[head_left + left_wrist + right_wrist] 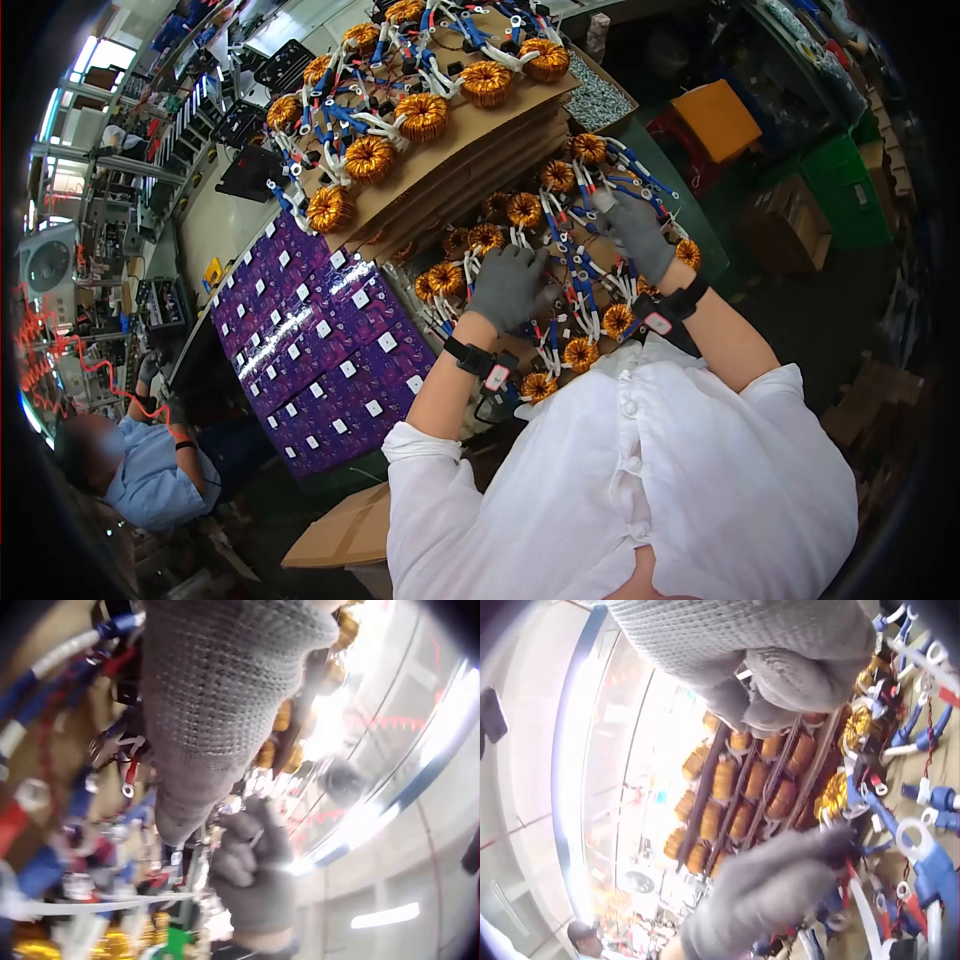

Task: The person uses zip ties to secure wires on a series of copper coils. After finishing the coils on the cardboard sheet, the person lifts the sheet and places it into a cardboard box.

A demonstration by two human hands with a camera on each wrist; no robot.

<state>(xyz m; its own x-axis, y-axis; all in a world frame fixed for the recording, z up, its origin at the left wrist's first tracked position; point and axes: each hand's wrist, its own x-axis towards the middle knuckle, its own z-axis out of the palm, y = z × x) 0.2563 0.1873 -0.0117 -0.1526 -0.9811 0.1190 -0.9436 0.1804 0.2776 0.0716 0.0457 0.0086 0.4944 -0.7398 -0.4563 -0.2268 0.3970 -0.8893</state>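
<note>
Copper-wound ring coils [525,210] with blue, white and red leads [570,265] ending in ring terminals lie on a cardboard sheet under both hands. My gloved left hand [508,288] is over the leads, its fingers fairly straight; in the right wrist view the left hand [772,892] reaches its fingertips to the wires and holds nothing visible. To its right, my gloved right hand [637,235] is above the leads, fingers curled. In the right wrist view the right hand [780,667] pinches a thin white piece [744,674], mostly hidden by the fingers.
A stack of cardboard layers [470,165] bearing more coils rises beyond the hands. Purple printed sheets [320,340] with white squares lie to the left. A box of small metallic parts [600,95] is behind. Another person [160,470] works at the far left.
</note>
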